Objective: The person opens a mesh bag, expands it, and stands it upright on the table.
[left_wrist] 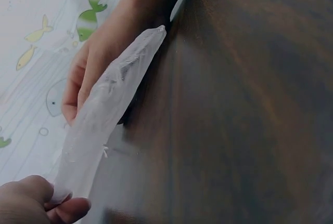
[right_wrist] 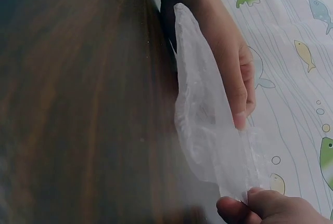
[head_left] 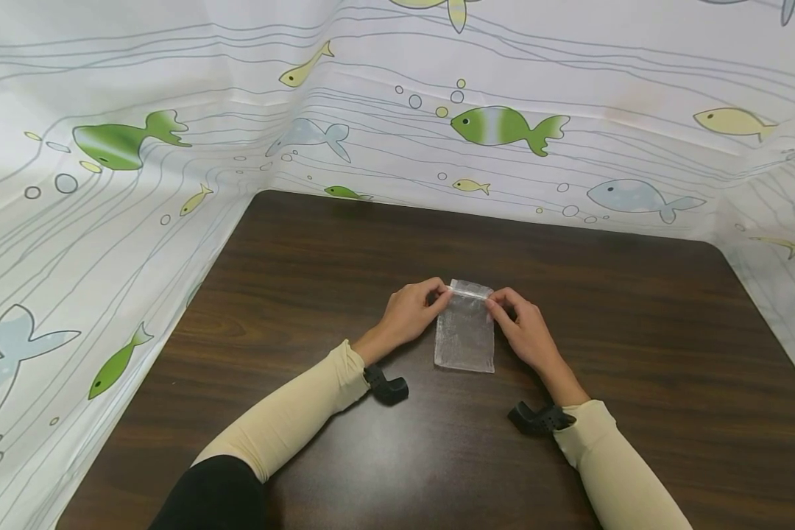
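Observation:
A small clear zip-lock bag [head_left: 465,335] hangs between both hands over the middle of the dark table, its zip strip along the top. My left hand [head_left: 411,313] pinches the upper left corner between thumb and forefinger. At the upper right corner, my right hand [head_left: 520,324] pinches the zip end the same way. In the left wrist view the see-through bag [left_wrist: 99,115] looks flat and slightly crumpled, with the left fingertips [left_wrist: 70,209] at its near corner. The right wrist view shows the bag [right_wrist: 203,104] side-on, nothing visible inside it.
The dark wood-grain table [head_left: 305,243] spreads under both arms. A white curtain [head_left: 384,154] printed with fish rises along its back and sides. Black wrist mounts [head_left: 387,386] sit at the cuffs of the cream sleeves [head_left: 298,412].

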The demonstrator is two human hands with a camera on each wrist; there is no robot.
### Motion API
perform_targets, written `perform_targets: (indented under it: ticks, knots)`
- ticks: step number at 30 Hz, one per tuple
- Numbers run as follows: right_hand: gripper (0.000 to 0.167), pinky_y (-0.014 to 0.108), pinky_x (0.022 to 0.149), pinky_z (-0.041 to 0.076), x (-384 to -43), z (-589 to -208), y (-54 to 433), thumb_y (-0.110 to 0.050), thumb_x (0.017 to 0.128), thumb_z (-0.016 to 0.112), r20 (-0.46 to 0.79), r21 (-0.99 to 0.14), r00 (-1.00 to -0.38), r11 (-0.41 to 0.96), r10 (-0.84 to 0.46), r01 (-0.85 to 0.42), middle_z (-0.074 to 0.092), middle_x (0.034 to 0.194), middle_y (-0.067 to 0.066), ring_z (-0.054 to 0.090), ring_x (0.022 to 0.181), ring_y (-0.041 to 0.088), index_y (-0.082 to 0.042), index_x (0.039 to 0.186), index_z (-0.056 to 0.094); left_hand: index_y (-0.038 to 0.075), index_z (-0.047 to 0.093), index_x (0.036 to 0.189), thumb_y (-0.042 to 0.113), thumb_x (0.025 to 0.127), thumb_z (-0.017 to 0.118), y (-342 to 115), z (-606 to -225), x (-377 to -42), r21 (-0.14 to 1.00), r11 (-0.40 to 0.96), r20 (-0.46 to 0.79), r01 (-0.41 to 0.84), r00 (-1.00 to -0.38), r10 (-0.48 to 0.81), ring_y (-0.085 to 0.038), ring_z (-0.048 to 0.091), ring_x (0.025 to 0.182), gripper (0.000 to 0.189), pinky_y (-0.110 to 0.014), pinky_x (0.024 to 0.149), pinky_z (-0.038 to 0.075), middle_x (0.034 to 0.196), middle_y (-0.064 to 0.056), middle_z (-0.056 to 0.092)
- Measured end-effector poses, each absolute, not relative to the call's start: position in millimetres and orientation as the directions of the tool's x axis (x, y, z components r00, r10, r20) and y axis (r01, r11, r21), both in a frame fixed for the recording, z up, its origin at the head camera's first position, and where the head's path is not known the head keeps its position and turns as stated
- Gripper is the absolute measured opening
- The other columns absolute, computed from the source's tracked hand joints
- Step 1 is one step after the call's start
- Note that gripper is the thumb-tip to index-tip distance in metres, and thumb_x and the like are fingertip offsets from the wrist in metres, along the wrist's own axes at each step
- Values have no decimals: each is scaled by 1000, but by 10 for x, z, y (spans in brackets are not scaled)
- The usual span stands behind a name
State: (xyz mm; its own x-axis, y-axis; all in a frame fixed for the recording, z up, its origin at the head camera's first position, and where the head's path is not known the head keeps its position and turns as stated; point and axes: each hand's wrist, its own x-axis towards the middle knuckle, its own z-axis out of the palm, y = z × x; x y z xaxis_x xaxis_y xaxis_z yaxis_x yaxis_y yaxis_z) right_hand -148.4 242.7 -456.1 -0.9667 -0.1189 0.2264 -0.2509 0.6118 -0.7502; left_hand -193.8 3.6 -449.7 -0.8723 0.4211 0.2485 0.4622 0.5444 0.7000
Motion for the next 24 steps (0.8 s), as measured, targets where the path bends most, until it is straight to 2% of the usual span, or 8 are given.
perform_targets:
  ticks: [10, 24]
  knots:
    - [23, 25, 70, 43, -1471, -4560, 2431, -31, 110, 53, 204, -785, -975, 580, -92, -218, 67, 88, 5, 55, 76, 13, -11, 113, 64, 19, 71, 103, 32, 108, 56, 25, -4503, -1930, 700, 553, 223, 453, -873, 433, -8, 49, 60, 21, -25, 58, 36, 79, 3, 68]
    - [21, 26, 72, 41, -1483, -4561, 2431, -30, 109, 56, 218, -767, -971, 599, -93, -230, 68, 86, 3, 56, 77, 11, -12, 108, 65, 19, 71, 100, 28, 106, 59, 31, -4511, -1941, 693, 549, 257, 468, -871, 418, -9, 51, 62, 16, -25, 59, 39, 82, 4, 71]
